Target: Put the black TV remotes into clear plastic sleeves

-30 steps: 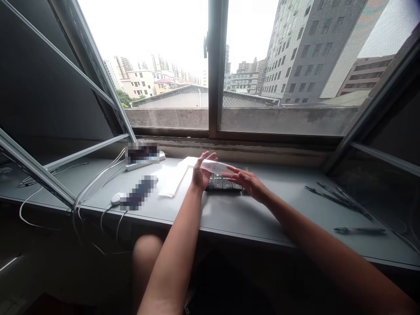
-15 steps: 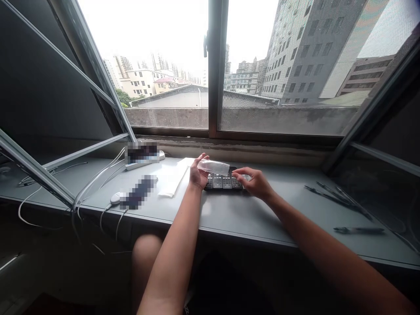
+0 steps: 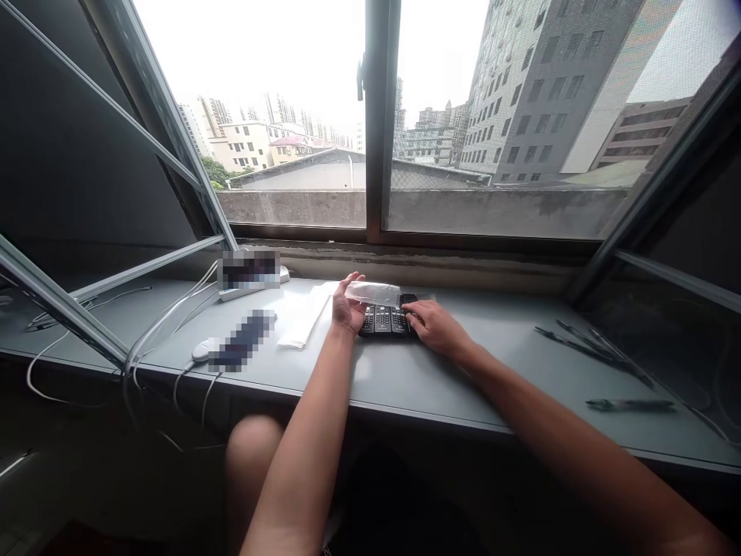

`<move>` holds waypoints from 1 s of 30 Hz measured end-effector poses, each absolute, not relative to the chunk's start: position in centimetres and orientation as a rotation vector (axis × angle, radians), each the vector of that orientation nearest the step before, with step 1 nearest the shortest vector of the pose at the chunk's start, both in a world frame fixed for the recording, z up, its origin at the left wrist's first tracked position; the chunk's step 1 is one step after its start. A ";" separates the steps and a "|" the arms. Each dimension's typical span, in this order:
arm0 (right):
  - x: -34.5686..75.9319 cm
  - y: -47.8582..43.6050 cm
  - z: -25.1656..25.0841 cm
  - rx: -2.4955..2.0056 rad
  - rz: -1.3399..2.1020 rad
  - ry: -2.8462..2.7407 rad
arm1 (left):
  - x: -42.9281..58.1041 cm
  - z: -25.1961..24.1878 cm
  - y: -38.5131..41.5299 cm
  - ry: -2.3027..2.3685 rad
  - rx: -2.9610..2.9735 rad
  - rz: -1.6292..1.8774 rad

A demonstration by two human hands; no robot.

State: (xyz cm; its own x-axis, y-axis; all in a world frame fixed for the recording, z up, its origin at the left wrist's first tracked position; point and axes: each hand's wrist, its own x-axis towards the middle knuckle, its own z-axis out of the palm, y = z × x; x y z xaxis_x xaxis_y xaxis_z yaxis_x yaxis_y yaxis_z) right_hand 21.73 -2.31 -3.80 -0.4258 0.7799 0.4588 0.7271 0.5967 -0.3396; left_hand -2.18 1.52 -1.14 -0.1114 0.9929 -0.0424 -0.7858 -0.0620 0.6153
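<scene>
Your left grip (image 3: 348, 313), partly curled, held one end of a narrow, translucent white sleeve (image 3: 374, 294) above black devices (image 3: 383, 320) with pale-marked keys, side by side on the counter (image 3: 382, 374); your right grip (image 3: 433, 323) bent over the rightmost device (image 3: 408, 299), its hold indiscernible.

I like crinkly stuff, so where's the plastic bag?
In the head view, the bag is near the middle, held in the left hand, by the black keypads.

The right hand (image 3: 433, 323) has left the bag (image 3: 375, 294) and come down to the rightmost remote (image 3: 408, 299).
</scene>
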 end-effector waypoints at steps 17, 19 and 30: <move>20.0 -1.4 -4.4 -1.604 -0.035 -2.049 | -1.7 -1.1 1.5 0.568 0.515 1.574; 19.9 -1.2 -4.5 -1.583 -0.071 -2.057 | -1.7 -1.1 1.5 0.561 0.510 1.577; 20.4 -0.6 -3.7 -1.291 0.340 -1.596 | -1.9 -1.4 1.8 0.549 0.480 1.580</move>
State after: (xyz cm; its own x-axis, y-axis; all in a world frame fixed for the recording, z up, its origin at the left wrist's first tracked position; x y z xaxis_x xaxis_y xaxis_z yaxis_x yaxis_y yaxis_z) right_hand 20.35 -0.60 -3.74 0.0847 0.8510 0.5182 0.5658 0.3870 -0.7280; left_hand -1.91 1.83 -1.36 -0.0797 0.9967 -0.0182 -0.7931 -0.0524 0.6068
